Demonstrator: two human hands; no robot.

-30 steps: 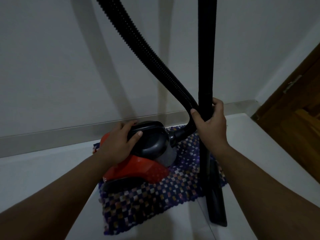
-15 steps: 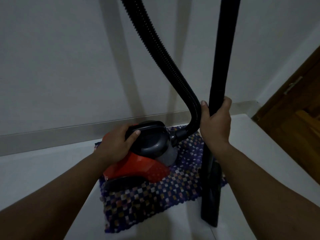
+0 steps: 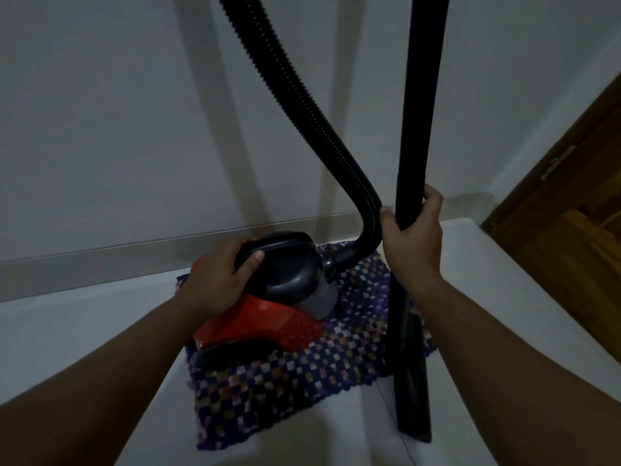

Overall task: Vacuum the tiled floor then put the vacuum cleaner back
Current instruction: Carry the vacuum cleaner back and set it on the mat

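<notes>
Two hands: both are busy, one on the vacuum [image 3: 268, 311] body and one on its tube [image 3: 418, 136].
Left hand [image 3: 218, 280]: closed around the dark grey handle [image 3: 282, 245] on top of the body; fingers go over the far side, thumb lies on the near side.
Right hand [image 3: 411, 243]: wrapped round the black tube at about mid-height; thumb on the left side, fingers curled behind and showing on the right.
Vacuum: red shell with a dark grey top, sitting on the mat [image 3: 302, 381]; its front faces right, its rear faces the wall [image 3: 134, 112].
Hose [image 3: 302, 102]: black and ribbed; it leaves the front of the body, bends sharply upward just left of the right hand, and runs up out of the top of the view.
Tube: stands almost upright, just right of the body, leaning slightly; its top is cut off by the upper edge.
Nozzle [image 3: 415, 391]: narrow and black, at the foot of the tube; its tip rests on the floor [image 3: 504, 314] just off the mat's right edge.
Mat: chequered in blue, purple and pale squares; lies on the pale tiled floor close to the wall's skirting [image 3: 100, 264].
Door [image 3: 571, 203]: brown wood, at the right edge, with a metal handle; well apart from the vacuum.
Light: dim, so small details on the body cannot be made out.
</notes>
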